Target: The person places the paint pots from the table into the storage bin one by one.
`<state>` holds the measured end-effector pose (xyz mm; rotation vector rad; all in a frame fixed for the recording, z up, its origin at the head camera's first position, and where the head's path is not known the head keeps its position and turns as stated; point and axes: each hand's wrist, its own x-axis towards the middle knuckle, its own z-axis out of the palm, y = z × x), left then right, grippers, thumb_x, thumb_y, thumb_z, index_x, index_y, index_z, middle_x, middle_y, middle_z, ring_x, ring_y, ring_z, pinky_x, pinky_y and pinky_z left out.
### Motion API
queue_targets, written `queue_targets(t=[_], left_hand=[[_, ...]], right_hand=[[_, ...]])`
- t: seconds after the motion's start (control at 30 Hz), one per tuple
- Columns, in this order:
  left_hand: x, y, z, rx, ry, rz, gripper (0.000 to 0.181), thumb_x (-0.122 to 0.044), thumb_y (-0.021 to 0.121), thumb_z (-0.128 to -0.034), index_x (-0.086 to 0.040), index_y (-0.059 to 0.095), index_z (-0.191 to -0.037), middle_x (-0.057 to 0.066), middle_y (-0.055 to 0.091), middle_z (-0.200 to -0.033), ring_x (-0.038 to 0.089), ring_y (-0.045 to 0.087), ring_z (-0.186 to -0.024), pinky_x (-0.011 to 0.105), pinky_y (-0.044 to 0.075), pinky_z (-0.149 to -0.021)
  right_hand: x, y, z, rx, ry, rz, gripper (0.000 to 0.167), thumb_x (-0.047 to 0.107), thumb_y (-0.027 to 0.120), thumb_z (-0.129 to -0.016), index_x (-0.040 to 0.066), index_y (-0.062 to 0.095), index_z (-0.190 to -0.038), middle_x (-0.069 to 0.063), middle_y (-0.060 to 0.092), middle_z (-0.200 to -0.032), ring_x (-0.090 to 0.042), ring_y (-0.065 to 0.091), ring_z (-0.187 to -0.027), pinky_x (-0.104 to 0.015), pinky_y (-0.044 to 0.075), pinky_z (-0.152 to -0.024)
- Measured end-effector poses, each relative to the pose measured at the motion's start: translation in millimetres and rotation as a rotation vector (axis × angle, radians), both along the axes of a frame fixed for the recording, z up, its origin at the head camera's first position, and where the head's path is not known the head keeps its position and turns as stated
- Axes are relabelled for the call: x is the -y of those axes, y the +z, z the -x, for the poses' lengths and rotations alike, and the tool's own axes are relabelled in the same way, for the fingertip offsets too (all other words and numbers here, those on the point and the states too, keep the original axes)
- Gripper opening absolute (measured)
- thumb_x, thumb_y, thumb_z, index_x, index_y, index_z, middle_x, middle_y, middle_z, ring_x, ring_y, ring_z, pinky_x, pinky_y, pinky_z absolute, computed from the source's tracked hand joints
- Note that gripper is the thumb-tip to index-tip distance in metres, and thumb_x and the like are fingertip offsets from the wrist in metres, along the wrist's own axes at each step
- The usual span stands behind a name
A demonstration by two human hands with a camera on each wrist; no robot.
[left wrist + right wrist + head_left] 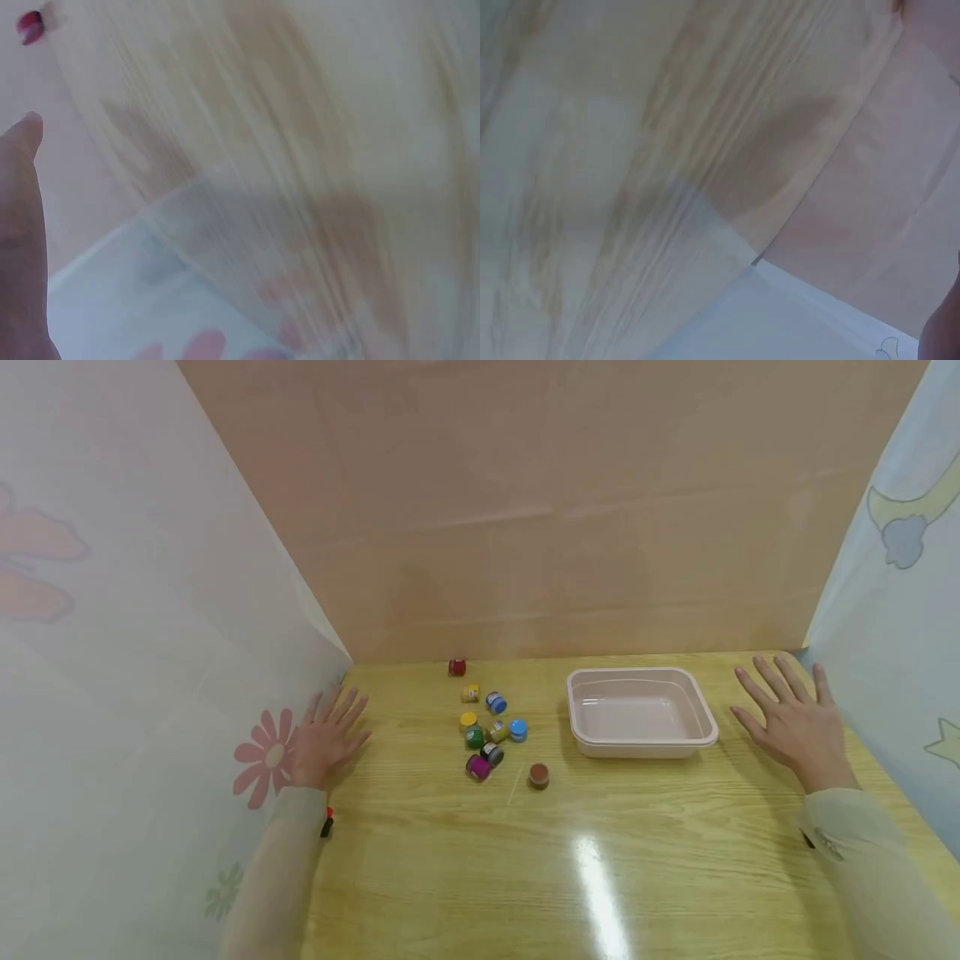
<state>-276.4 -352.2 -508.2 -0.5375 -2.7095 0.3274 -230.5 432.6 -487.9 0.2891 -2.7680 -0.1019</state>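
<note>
My left hand [326, 739] is spread, fingers straight and parted, with nothing in its hold; my right hand [798, 727] is spread just as wide and grips nothing either. I cannot tell whether either palm touches the wooden table [420, 860]. Just left of my right thumb and index finger, apart from them by a narrow gap, sits the pale pink plastic tray [637, 749]. Small paint jars lie well to the right of my left fingers, between my hands. A dark red jar [457, 667] is farthest forward, beyond my left fingertips; a yellow jar [470, 693] on its side and a tilted blue jar [496, 702] are about level with those fingertips. Level with my left palm are a yellow-lidded jar [468, 720], a green jar [474, 738], a gold jar [497, 732] and a light-blue-lidded jar [518, 731]. Closer to me than my left fingers come a black jar [492, 753] and a purple jar [478, 767], then, farther right from them, a thin pale stick [515, 783] and a brown-lidded jar [538, 776].
</note>
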Motion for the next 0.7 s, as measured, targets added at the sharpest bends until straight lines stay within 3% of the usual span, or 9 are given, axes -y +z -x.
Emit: queue_targets(t=[0.13, 0.23, 0.37, 0.5, 0.6, 0.7], left_hand=[[-20.1, -3.1, 2.0, 0.023, -0.008, -0.128, 0.071, -0.048, 0.061, -0.0981, -0.018, 0.041, -0.159, 0.009, 0.038, -0.166, 0.035, 0.03, -0.155, 0.057, 0.009, -0.13], [-42.0, -4.7, 0.1, 0.068, -0.001, -0.229, 0.069, -0.047, 0.06, -0.1008, -0.02, 0.039, -0.161, 0.009, 0.042, -0.164, 0.039, 0.04, -0.149, 0.061, 0.017, -0.127], [-76.4, -5.6, -6.5, 0.198, 0.006, -0.419, 0.065, -0.048, 0.058, -0.1033, -0.021, 0.04, -0.16, 0.013, 0.05, -0.157, 0.044, 0.05, -0.138, 0.067, 0.032, -0.118], [-110.2, -6.4, -13.9, 0.362, 0.002, -0.618, 0.056, -0.045, 0.06, -0.1041, -0.017, 0.051, -0.151, 0.013, 0.061, -0.142, 0.039, 0.058, -0.128, 0.062, 0.045, -0.107], [-132.7, -8.1, -21.3, 0.47, -0.018, -0.718, 0.05, -0.043, 0.063, -0.103, -0.014, 0.058, -0.143, 0.011, 0.065, -0.133, 0.032, 0.062, -0.12, 0.053, 0.052, -0.1], [-151.7, -8.7, -31.2, 0.537, -0.054, -0.782, 0.046, -0.04, 0.067, -0.101, -0.011, 0.062, -0.136, 0.01, 0.066, -0.127, 0.028, 0.063, -0.113, 0.049, 0.054, -0.096]], right_hand=[[7.5, 2.2, -1.7, 0.035, 0.018, 0.057, 0.069, 0.052, 0.04, -0.108, 0.028, 0.014, -0.167, -0.007, 0.016, -0.174, -0.023, -0.005, -0.163, -0.057, -0.015, -0.127], [14.2, 1.3, -2.1, 0.041, 0.048, 0.125, 0.067, 0.05, 0.041, -0.109, 0.027, 0.017, -0.167, -0.011, 0.021, -0.173, -0.027, 0.002, -0.162, -0.059, -0.011, -0.127], [24.3, -0.6, -3.5, 0.026, 0.1, 0.236, 0.064, 0.044, 0.047, -0.108, 0.025, 0.024, -0.166, -0.018, 0.035, -0.164, -0.04, 0.023, -0.156, -0.061, -0.002, -0.129], [36.3, -0.1, -5.6, 0.059, 0.145, 0.351, 0.062, 0.038, 0.053, -0.107, 0.022, 0.033, -0.163, -0.026, 0.045, -0.152, -0.051, 0.039, -0.138, -0.061, 0.007, -0.128], [43.7, -0.5, -7.0, 0.105, 0.157, 0.395, 0.06, 0.036, 0.054, -0.107, 0.02, 0.035, -0.162, -0.028, 0.049, -0.146, -0.055, 0.044, -0.129, -0.069, 0.022, -0.119], [48.1, -1.8, -7.4, 0.135, 0.16, 0.409, 0.059, 0.036, 0.055, -0.107, 0.019, 0.037, -0.161, -0.029, 0.051, -0.141, -0.055, 0.048, -0.124, -0.073, 0.034, -0.102]])
